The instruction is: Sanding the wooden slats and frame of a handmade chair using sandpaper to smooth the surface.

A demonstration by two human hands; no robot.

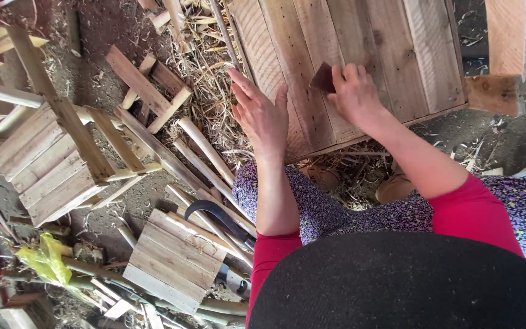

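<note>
A: What is each hand doing?

B: The right hand (355, 92) pinches a small dark brown sanding piece (323, 78) against the slatted wooden panel (360, 49), far and right of the knees. The left hand (262, 116) lies spread flat on the panel's left slat, holding nothing.

A: How would this go well?

B: Probably by rubbing along the grain with even pressure while the flat hand steadies the panel. A curved blade (217, 216) lies near left among the sticks (205, 149).
</note>
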